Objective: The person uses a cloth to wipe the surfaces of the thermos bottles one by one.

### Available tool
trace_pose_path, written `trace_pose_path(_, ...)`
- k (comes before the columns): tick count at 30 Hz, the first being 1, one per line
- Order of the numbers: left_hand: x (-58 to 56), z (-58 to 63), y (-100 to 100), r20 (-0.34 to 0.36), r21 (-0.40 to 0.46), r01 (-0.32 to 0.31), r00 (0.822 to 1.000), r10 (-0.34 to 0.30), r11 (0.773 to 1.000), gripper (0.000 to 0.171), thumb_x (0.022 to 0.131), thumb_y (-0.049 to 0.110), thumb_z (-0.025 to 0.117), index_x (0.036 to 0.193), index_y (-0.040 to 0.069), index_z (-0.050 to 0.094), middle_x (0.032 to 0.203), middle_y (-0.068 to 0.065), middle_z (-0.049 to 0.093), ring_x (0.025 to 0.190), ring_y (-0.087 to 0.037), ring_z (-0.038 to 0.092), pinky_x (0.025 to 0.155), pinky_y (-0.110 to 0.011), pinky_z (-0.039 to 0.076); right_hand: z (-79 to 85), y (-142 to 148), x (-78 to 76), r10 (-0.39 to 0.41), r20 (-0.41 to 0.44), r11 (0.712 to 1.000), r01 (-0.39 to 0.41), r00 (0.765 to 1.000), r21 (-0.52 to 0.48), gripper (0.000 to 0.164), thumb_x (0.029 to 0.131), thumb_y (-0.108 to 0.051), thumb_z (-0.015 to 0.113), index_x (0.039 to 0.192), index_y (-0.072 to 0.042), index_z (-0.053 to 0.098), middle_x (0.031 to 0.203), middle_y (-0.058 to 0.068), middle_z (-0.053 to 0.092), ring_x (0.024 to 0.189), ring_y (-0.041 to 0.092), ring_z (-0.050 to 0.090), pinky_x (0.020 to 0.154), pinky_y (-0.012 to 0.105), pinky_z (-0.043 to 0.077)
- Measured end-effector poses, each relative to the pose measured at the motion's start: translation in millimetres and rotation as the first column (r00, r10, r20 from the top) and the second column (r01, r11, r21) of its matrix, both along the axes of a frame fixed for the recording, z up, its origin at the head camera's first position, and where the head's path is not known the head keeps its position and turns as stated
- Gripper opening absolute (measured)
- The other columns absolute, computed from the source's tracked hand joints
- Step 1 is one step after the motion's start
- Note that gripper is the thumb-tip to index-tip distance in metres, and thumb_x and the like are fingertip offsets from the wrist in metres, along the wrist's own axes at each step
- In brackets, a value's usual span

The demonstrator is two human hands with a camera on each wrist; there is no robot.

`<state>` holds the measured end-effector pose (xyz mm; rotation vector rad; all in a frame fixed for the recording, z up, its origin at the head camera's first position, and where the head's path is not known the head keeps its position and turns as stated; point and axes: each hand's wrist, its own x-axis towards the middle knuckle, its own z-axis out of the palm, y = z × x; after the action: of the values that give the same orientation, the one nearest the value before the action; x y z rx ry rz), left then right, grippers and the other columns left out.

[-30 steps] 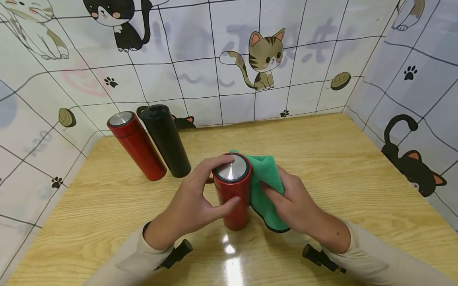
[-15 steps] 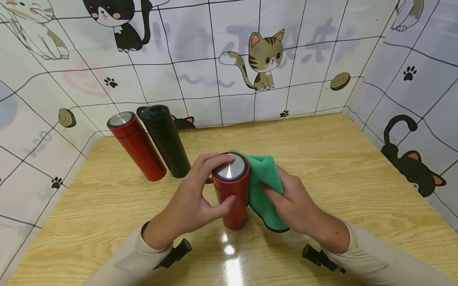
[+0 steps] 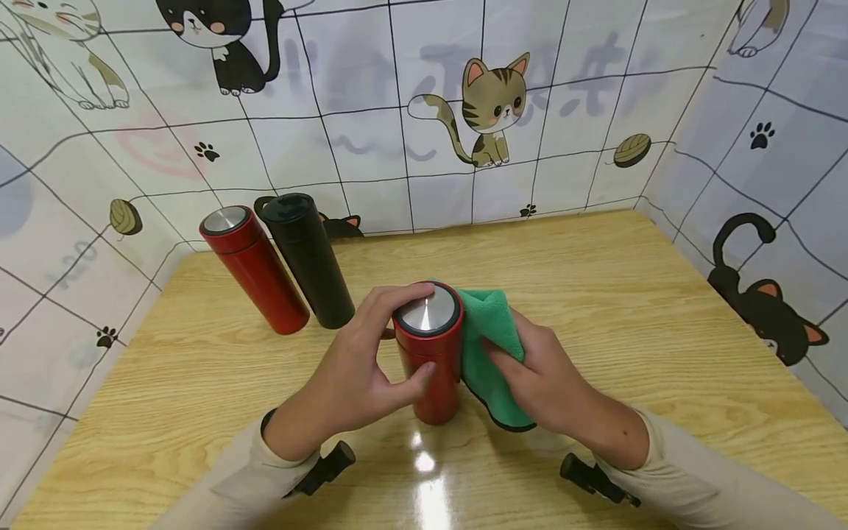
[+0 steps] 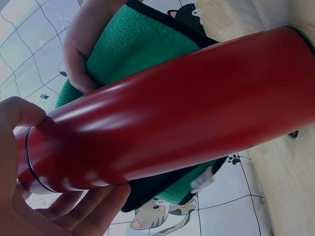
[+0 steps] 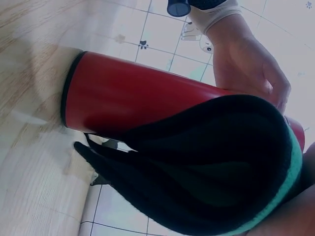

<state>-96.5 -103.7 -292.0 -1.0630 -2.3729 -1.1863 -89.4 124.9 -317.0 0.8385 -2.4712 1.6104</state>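
Observation:
A red thermos bottle (image 3: 437,394) with a silver lid stands upright in the middle of the table. My left hand (image 3: 347,375) grips its upper part, with the thumb across the near side and a finger over the lid's edge. On the bottle's right side my right hand (image 3: 546,375) holds a folded green cloth (image 3: 490,324) with dark edging. The left wrist view shows that cloth (image 4: 142,44) wrapped behind the bottle (image 4: 172,108). From the right wrist, the cloth (image 5: 211,157) hangs in a loose fold against the bottle (image 5: 138,93) and hides part of it.
At the back left of the wooden table (image 3: 629,294) a second red thermos (image 3: 255,272) stands close beside a black thermos (image 3: 311,265). Walls (image 3: 371,147) printed with cartoon cats enclose the table at the back and both sides.
The red bottle's top has shifted very slightly left since a second ago. Both hands keep their grips, and the cloth stays at the bottle's right side.

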Motion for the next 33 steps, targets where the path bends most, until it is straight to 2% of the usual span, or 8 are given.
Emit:
trace_pose_path(6, -1.0, -1.0, 1.6, 0.033, 0.002, -0.010, 0.999, 0.010, 1.000, 0.077, 0.074, 0.032, 0.075, 0.138, 0.026, 0.034, 0.126, 0.007, 0.045, 0.114, -0.006, 0.047, 0.080, -0.022, 0.052, -0.9, -0.3, -0.1, -0.011, 0.023, 1.000, 0.010, 1.000, 0.029, 0.041, 0.095, -0.008, 0.045, 0.134, -0.019, 0.042, 0.128, -0.004, 0.055, 0.111, 0.010, 0.057, 0.091, 0.031, 0.050)
trace_pose_path(13, -1.9, -1.7, 2.0, 0.028, 0.029, 0.004, 1.000, -0.005, 1.000, 0.075, 0.073, 0.026, 0.077, 0.137, 0.025, 0.036, 0.125, 0.006, 0.047, 0.114, -0.007, 0.047, 0.080, -0.024, 0.053, 1.6, 1.2, 1.0, 0.000, -0.008, 1.000, 0.000, 1.000, 0.000, 0.041, 0.095, -0.007, 0.044, 0.134, -0.015, 0.043, 0.129, 0.000, 0.055, 0.114, 0.013, 0.056, 0.091, 0.030, 0.049)
trace_pose_path(19, -1.9, -2.6, 1.1, 0.021, 0.027, 0.024, 0.999, -0.025, 0.999, 0.074, 0.075, 0.023, 0.075, 0.137, 0.023, 0.036, 0.127, 0.006, 0.046, 0.115, -0.008, 0.048, 0.080, -0.024, 0.053, -1.7, 0.0, -0.4, 0.002, 0.023, 1.000, -0.002, 1.000, 0.011, 0.041, 0.094, -0.007, 0.045, 0.133, -0.019, 0.044, 0.127, -0.003, 0.056, 0.110, 0.011, 0.058, 0.089, 0.030, 0.050)
trace_pose_path(24, -2.1, -3.7, 1.0, 0.010, 0.033, 0.033, 0.999, -0.033, 0.999, 0.074, 0.075, 0.023, 0.073, 0.138, 0.021, 0.035, 0.128, 0.004, 0.047, 0.114, -0.009, 0.049, 0.082, -0.025, 0.053, 0.5, -0.3, 1.0, -0.014, 0.006, 1.000, 0.014, 1.000, 0.007, 0.041, 0.094, -0.007, 0.045, 0.133, -0.020, 0.044, 0.128, -0.004, 0.055, 0.111, 0.011, 0.057, 0.090, 0.030, 0.049)
trace_pose_path(33, -2.0, -4.0, 1.1, -0.020, 0.044, 0.053, 0.998, -0.052, 0.998, 0.066, 0.076, 0.021, 0.071, 0.133, 0.017, 0.038, 0.126, 0.002, 0.049, 0.110, -0.010, 0.051, 0.082, -0.024, 0.052, -0.2, 0.3, 0.5, 0.029, 0.026, 0.999, -0.029, 0.999, -0.020, 0.041, 0.095, -0.006, 0.044, 0.133, -0.022, 0.043, 0.127, -0.003, 0.056, 0.109, 0.013, 0.059, 0.089, 0.028, 0.051)
